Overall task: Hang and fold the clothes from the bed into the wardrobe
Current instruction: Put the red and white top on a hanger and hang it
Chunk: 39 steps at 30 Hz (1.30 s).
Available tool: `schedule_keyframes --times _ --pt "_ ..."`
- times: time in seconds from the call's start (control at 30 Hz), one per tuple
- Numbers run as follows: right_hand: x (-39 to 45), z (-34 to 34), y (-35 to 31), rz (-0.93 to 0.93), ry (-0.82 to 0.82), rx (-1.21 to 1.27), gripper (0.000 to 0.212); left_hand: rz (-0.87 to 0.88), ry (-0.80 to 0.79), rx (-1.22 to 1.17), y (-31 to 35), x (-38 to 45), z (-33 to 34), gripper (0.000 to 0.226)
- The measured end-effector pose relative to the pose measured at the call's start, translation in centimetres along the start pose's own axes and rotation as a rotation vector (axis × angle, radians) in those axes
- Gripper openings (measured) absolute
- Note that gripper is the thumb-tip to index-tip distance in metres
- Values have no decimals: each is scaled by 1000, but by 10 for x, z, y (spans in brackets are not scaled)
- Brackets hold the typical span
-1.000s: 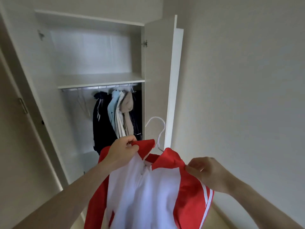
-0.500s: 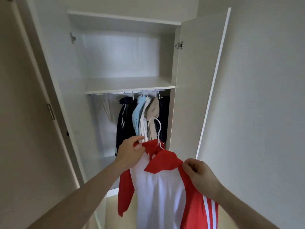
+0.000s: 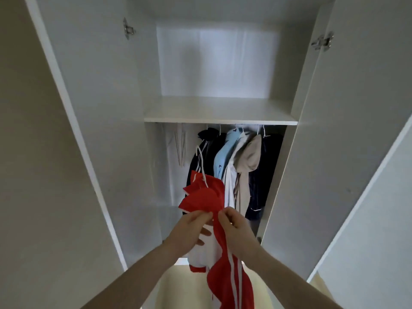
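I face the open white wardrobe (image 3: 220,118). A red and white jacket (image 3: 204,197) on a white hanger (image 3: 201,162) is held up in front of the rail space. My left hand (image 3: 189,230) grips the jacket's shoulder from the left. My right hand (image 3: 234,228) pinches the red sleeve edge beside it, and the striped sleeve hangs down below. The hanger's hook points up, below the rail and apart from it. Several garments (image 3: 236,166) hang on the rail under the shelf: dark, light blue, white, beige and navy.
The wardrobe's left door (image 3: 93,130) and right door (image 3: 347,130) stand open on either side of me. A few bare white hangers (image 3: 180,146) hang at the rail's left end. The upper shelf compartment holds nothing visible. Pale floor shows below.
I have stepped closer and now face the wardrobe squarely. The jacket has moved forward and up toward the rail, turned edge-on. My hands have come close together on its shoulder.
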State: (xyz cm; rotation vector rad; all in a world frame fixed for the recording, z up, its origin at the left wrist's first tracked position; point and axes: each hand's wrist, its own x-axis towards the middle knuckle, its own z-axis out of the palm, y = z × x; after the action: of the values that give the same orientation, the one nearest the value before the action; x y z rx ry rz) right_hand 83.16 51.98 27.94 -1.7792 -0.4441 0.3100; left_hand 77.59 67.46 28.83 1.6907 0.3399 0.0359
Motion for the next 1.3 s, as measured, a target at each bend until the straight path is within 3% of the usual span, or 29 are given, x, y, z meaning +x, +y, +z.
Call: schedule_keyframes --times 0.3,0.43,0.53,0.63,0.8,0.87,1.07,1.3 --pt "127 31 9 -90 -288 -20 10 -55 223 24 16 105 -48 30" --pt "174 40 8 -127 -467 -77 23 -22 215 39 13 144 -81 22" --pt "196 47 14 -222 -548 -186 48 -7 334 154 1 168 -105 32" --pt "232 48 24 -259 -502 -292 51 34 335 312 -15 189 -126 33" --pt "328 36 39 -135 -178 -462 37 32 325 383 -31 202 -152 31" --pt "366 33 49 -155 -132 -617 40 21 307 378 -33 204 -158 30" --pt "455 48 62 -176 -381 -980 76 2 275 480 -35 207 -170 31" --pt "533 61 71 -180 -615 -1286 94 -2 333 551 -32 225 -170 29"
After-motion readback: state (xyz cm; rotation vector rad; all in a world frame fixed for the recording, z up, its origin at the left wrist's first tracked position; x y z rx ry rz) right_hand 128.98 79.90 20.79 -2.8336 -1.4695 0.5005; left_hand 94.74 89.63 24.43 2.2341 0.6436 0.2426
